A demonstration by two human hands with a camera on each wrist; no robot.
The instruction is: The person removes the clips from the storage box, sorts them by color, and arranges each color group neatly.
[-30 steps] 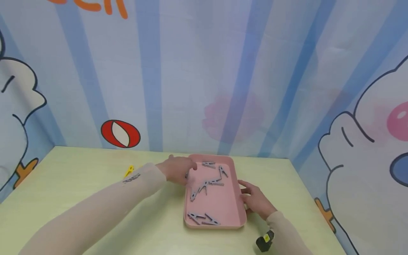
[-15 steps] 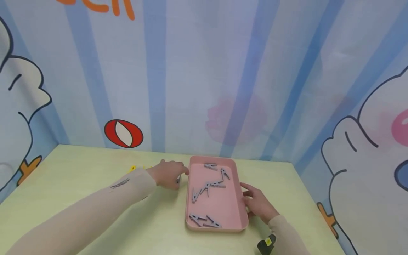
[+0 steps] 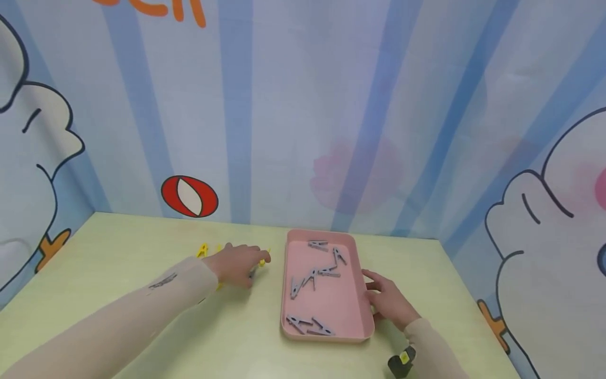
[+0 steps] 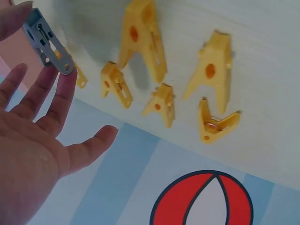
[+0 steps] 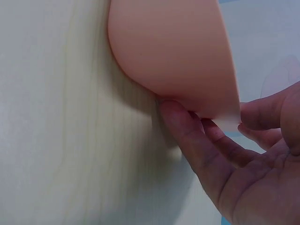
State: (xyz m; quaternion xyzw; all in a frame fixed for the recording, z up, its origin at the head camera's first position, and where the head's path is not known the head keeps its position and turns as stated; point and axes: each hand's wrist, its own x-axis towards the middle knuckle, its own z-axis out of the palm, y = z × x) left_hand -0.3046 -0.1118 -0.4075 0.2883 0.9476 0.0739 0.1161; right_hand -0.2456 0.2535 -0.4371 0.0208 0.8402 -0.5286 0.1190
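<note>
A grey clothespin is pinched by the left grip, caught between the thumb and the fingertips over the table. The little finger of that hand stands out away from it. In the left wrist view one yellow clothespin shows partly behind the grey one, and more yellow clothespins lie on the table to the right of the grip, well apart from the fingers; one of these is splayed wide, its spring showing. The head view has another just beyond the left wrist, by the cuff.

To the right of the left grip, with a strip of table between, sits a pink tray. Grey clothespins lie flat in it: two toward its far end, level with or beyond the grip, a chain of three around its middle, and two at its near end, closer to the person than the grip is.

The right grip is at the tray's right side, fingers spread, tips touching the outer wall and edge. Below that grip, at the wrist, is a small black block with a yellow square, beside a pale right sleeve. The left sleeve carries a dark mark.

Beyond both grips, behind the table, hangs a blue-striped backdrop, with a red-and-white oval up and left of the left grip.
</note>
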